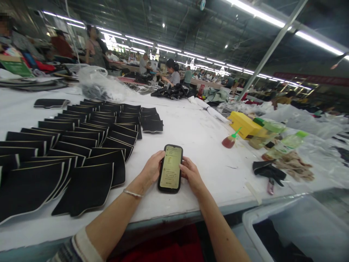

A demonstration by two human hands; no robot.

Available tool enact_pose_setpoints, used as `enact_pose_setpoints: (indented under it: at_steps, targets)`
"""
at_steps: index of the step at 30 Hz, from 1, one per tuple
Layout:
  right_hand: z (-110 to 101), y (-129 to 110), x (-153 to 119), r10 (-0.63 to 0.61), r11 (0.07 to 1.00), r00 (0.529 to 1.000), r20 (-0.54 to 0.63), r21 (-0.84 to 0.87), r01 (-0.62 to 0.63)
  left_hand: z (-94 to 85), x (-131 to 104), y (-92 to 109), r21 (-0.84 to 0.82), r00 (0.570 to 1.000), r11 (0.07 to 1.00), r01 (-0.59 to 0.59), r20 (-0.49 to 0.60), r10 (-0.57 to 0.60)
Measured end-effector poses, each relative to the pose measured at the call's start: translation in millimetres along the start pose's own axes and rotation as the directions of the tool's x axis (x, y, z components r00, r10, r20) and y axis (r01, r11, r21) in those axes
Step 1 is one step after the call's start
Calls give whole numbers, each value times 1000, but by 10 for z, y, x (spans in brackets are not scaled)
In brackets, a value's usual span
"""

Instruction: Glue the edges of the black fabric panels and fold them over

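Observation:
A smartphone point(170, 169) in a black case is held upright between my two hands, low over the white table near its front edge. Its screen is lit and shows lines of text too small to read. My left hand point(152, 167) grips the phone's left side, with a bracelet on the wrist. On the other side, my right hand point(192, 174) holds the right edge, its thumb at the screen's border. Left of the phone, overlapping rows of black fabric pieces point(87, 185) with pale edges cover the table.
Right on the table are a glue bottle point(228, 142) with a green nozzle, a yellow box point(244, 124), a clear plastic bottle point(289, 145) and a beige cloth point(296, 165). A translucent bin point(248, 218) stands below the front edge. A plastic bag point(99, 83) lies at the back; people work beyond.

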State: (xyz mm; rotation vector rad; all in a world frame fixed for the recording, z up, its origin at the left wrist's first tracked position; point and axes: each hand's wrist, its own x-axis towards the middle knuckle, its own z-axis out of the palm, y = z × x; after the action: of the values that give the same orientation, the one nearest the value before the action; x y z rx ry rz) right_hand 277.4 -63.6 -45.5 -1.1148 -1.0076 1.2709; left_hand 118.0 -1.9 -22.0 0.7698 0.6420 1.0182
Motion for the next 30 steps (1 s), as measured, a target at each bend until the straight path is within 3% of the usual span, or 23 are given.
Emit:
enact_pose_setpoints:
  at_steps: [17,30]
  targets:
    - [-50,46,59,-21,994,1000,-18,105,23,-13,23,53,-27,1000,1000,-16,-11,15]
    - [-125,100,95,-11,982,999,-52,188,21,-62,99,-35,-21,1000,1000,-11,-17,11]
